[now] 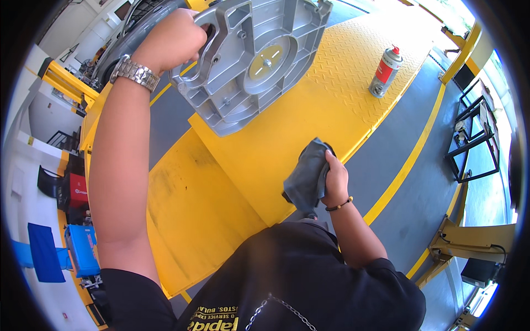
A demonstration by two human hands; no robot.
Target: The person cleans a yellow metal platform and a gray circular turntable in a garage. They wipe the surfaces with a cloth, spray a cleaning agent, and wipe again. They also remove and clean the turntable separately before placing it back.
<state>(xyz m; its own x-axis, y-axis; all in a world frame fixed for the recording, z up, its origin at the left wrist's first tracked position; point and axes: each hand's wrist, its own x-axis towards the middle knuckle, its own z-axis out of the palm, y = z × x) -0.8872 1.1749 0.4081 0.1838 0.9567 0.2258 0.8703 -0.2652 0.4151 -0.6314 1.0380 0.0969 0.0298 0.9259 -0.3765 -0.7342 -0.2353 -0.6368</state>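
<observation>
A ribbed cast-metal plate [226, 83], silver-grey with a round yellowish disc and a bolt at its centre, is held up and tilted above the yellow platform. My left hand [175, 37] is closed round its edge at a slot-like opening, some fingers out of sight behind the metal. Lower and to the right, my right hand [335, 179] grips a crumpled dark grey cloth [307, 172], thumb on top and the other fingers mostly hidden. The cloth is apart from the plate. A red and grey spray can [386, 73] with a red nozzle stands upright beyond my right hand.
The yellow platform [204, 204] has a tread-patterned far section and a bare right edge. Grey floor with yellow lines runs alongside. At the right are a black metal frame [469, 132] and a lift arm [475, 240]. A car [143, 27] stands far left, behind the plate.
</observation>
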